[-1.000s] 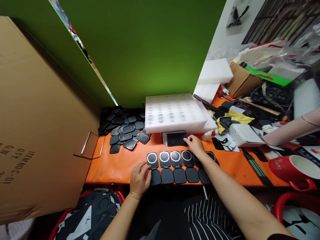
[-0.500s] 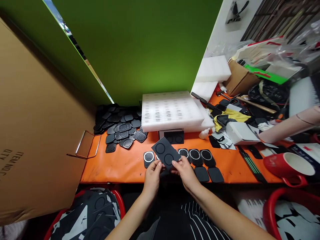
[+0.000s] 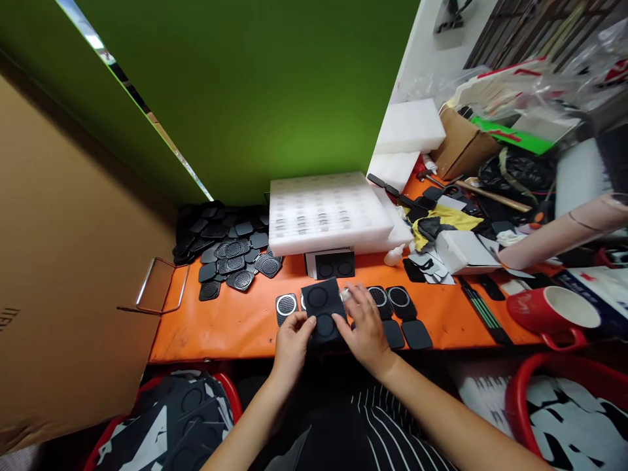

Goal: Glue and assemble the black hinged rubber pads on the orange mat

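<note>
My left hand pinches the lower left edge of a black sheet marked with two rings. My right hand is at the sheet's right side, its thumb on the edge and its fingers raised and spread beyond it. Behind and beside the sheet, a row of black square pieces with silver rings lies on the orange table. Plain black flaps extend from the pieces at the right. More ringed sheets rest in front of the white foam block.
A pile of black pieces lies at the left beside a metal wire stand. White foam stands at the back. At the right are a small white bottle, a red mug and a cardboard tube. Red tubs hold scraps below.
The sheet has turned more upright. My right hand has lifted and spread its fingers, moving slightly right along the sheet's edge. The camera view has shifted a little.
</note>
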### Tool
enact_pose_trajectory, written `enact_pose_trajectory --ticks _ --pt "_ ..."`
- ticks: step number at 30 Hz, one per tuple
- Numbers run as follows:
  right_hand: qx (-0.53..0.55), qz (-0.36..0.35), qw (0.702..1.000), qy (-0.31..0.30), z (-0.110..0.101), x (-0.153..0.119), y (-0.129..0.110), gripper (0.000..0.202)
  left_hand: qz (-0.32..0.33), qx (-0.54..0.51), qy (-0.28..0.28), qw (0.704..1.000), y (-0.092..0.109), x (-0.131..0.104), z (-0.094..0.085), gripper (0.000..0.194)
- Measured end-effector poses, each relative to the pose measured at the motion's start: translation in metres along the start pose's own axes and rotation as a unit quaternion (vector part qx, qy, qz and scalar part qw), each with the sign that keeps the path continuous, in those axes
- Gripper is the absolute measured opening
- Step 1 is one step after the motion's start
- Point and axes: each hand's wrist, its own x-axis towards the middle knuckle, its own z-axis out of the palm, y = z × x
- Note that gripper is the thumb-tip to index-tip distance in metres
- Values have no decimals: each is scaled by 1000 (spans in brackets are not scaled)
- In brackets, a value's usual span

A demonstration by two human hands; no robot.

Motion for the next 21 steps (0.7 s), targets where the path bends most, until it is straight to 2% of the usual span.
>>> enact_pose_trajectory --ticks 2,4,6,9,11,12,14,16,17,18,19,21 --pt "-53 -86 988 -114 -12 2 -4 22 26 73 -44 996 0 -6 -2 27" --pt "-50 -109 969 -217 -20 2 -9 20 68 152 -85 982 1 -13 -5 21" --pt "-18 -76 959 -271 -26 0 -13 22 121 228 -119 959 1 -20 -7 18" --pt "69 18 947 -314 -33 -3 -9 22 170 298 -181 922 1 -28 -13 19" --pt "123 88 943 -298 -40 -1 3 23 172 322 -205 908 0 -30 -19 20" --pt "141 127 946 -262 -44 2 11 24 166 330 -203 907 -1 -29 -22 20" --pt "158 204 956 -139 -53 8 28 29 146 337 -184 912 -2 -28 -28 19" --pt "121 241 963 -4 -61 12 37 32 123 321 -185 921 -1 -27 -31 20" --pt "81 231 969 41 -63 12 37 32 113 305 -201 924 0 -27 -31 21" --pt "36 201 977 58 -63 10 34 30 105 287 -227 925 1 -28 -29 22" --pt "-8 155 987 43 -62 6 29 27 98 271 -253 924 3 -30 -25 22" --pt "-44 42 997 -56 -56 -6 15 21 91 245 -286 922 5 -33 -17 23"
